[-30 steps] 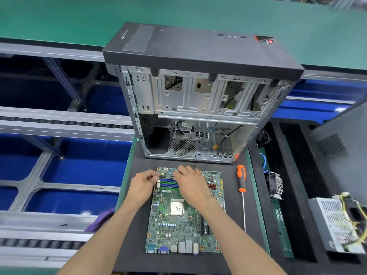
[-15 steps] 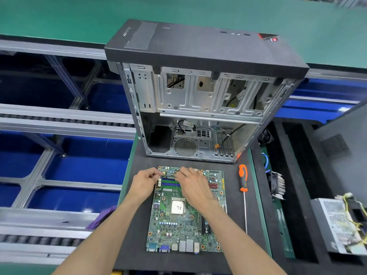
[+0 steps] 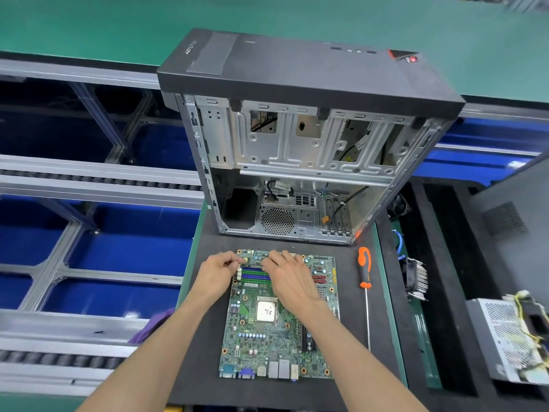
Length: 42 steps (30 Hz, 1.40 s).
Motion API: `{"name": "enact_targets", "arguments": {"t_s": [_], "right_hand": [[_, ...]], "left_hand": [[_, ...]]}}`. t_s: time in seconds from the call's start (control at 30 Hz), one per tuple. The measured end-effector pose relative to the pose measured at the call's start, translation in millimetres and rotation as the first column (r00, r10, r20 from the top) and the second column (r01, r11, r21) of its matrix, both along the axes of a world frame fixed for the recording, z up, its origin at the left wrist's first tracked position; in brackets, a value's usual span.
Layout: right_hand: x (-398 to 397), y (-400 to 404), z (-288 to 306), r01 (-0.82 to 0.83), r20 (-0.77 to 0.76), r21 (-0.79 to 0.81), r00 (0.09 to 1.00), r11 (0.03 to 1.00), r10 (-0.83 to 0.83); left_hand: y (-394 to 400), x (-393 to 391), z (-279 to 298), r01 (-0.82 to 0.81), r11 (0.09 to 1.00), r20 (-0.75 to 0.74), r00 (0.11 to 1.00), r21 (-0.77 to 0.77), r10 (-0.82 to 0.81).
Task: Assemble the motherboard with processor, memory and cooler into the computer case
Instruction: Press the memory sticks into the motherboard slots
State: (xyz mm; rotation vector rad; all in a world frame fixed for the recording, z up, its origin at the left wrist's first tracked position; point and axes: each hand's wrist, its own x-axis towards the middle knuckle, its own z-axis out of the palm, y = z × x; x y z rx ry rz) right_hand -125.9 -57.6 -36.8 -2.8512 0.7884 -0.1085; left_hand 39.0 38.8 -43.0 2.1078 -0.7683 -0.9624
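Observation:
The green motherboard (image 3: 267, 337) lies flat on a black mat (image 3: 202, 367), with the silver processor (image 3: 266, 310) seated in its socket. My left hand (image 3: 215, 273) has curled fingertips at the left end of the far memory slots (image 3: 255, 273). My right hand (image 3: 289, 276) covers their right end, fingers bent down onto the far slot. Whether a memory module sits under the fingers is hidden. The open computer case (image 3: 297, 150) stands just behind the board, its empty bay facing me. The finned cooler (image 3: 417, 278) lies in the tray at right.
An orange-handled screwdriver (image 3: 364, 270) lies on the mat right of the board. A power supply (image 3: 505, 337) with yellow wires and a grey side panel (image 3: 517, 221) sit at the right. A purple cloth (image 3: 154, 325) hangs at the left edge. Conveyor rails and blue bins run along the left.
Both hands have stayed at the ends of the memory slots, the fingers shifting only slightly. The view has drifted a little; board and case have not moved.

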Motion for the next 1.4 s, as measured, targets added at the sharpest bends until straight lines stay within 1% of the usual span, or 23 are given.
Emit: {"name": "enact_targets", "arguments": {"t_s": [0.07,0.1,0.23,0.33,0.43,0.5,0.57,0.63,0.7,0.83,0.93,1.1,1.3,1.4], "right_hand": [[0,-1,1,-0.006,-0.006,0.004,1.000,1.000,0.006],[0,-1,1,-0.007,-0.006,0.005,1.000,1.000,0.007],[-1,-2,2,-0.014,0.015,-0.018,1.000,1.000,0.014],[-9,-10,2,-0.027,0.067,0.014,0.997,1.000,0.026],[-35,-29,3,0.050,0.107,0.157,0.992,0.986,-0.068],[-56,-41,4,0.109,0.148,0.265,0.977,0.958,-0.152],[-73,-50,2,0.174,0.222,0.383,0.936,0.907,-0.274],[-81,-55,1,0.233,0.264,0.471,0.883,0.851,-0.388],[-81,-55,1,0.239,0.266,0.519,0.868,0.821,-0.420],[-69,-48,2,0.173,0.237,0.522,0.911,0.836,-0.337],[-62,-47,2,0.161,0.192,0.502,0.937,0.849,-0.291],[-62,-46,0,0.180,0.141,0.491,0.949,0.852,-0.281],[-61,-45,2,0.201,0.135,0.498,0.943,0.843,-0.304],[-60,-45,3,0.235,0.101,0.518,0.938,0.822,-0.332]], "left_hand": [[1,-2,2,-0.004,0.999,-0.045,0.999,-0.047,0.002],[1,-3,4,0.006,0.998,-0.043,0.999,-0.061,-0.009],[-3,-9,5,0.071,0.995,0.116,0.991,-0.066,-0.063],[-3,-10,4,0.058,0.995,0.145,0.988,-0.076,-0.047],[-1,-10,4,0.038,0.996,0.134,0.991,-0.086,-0.027],[0,-10,3,0.033,0.995,0.129,0.991,-0.094,-0.021],[0,-11,2,0.029,0.994,0.129,0.991,-0.102,-0.016],[0,-11,1,0.032,0.994,0.137,0.990,-0.104,-0.018],[0,-10,1,0.037,0.994,0.146,0.989,-0.106,-0.021],[-1,-10,-1,0.044,0.994,0.162,0.986,-0.103,-0.027],[-1,-11,-1,0.048,0.994,0.172,0.985,-0.103,-0.030],[-1,-11,-1,0.049,0.994,0.178,0.983,-0.097,-0.031],[-2,-12,-1,0.050,0.995,0.198,0.980,-0.088,-0.032],[-2,-11,-1,0.056,0.995,0.213,0.976,-0.086,-0.037]]}}
